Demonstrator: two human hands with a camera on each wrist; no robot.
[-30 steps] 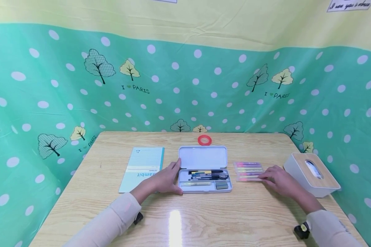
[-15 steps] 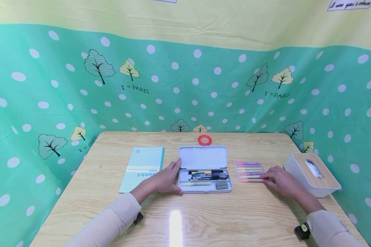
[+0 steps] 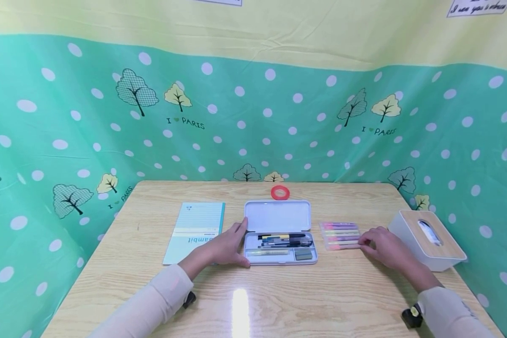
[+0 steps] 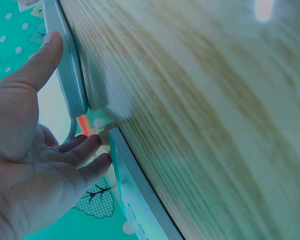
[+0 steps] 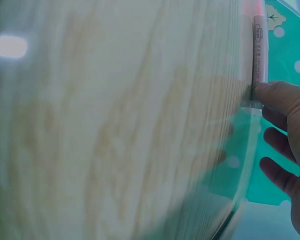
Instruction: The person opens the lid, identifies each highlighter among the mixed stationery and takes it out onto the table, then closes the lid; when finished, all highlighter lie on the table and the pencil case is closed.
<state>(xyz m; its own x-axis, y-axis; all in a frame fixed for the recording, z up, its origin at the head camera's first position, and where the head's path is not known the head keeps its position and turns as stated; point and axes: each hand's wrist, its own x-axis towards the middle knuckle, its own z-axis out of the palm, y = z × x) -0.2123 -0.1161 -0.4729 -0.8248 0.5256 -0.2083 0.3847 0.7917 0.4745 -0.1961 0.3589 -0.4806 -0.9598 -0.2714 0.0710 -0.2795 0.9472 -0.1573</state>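
An open white pencil case (image 3: 279,216) holds several pens (image 3: 285,241), a pale highlighter (image 3: 270,252) and a grey eraser (image 3: 303,254). My left hand (image 3: 227,245) holds the case's left end. The left wrist view shows its thumb (image 4: 49,52) on the front wall and other fingers close to the notebook (image 4: 137,200). To the right lies a clear pack of highlighters (image 3: 341,232). At its near right end my right hand (image 3: 382,245) pinches the nearest pink highlighter (image 5: 260,52); the thumb lies on that pen's end, and the other fingers are loosely bent.
The light blue notebook (image 3: 196,230) lies left of the case. A red tape roll (image 3: 280,192) sits behind the lid. A white tissue box with a wooden top (image 3: 426,239) stands at the right edge, close to my right hand. A patterned curtain (image 3: 253,122) hangs behind the table.
The nearest highlighter's end has shifted slightly right along with my right fingertips. My left hand and the pencil case have stayed in place.
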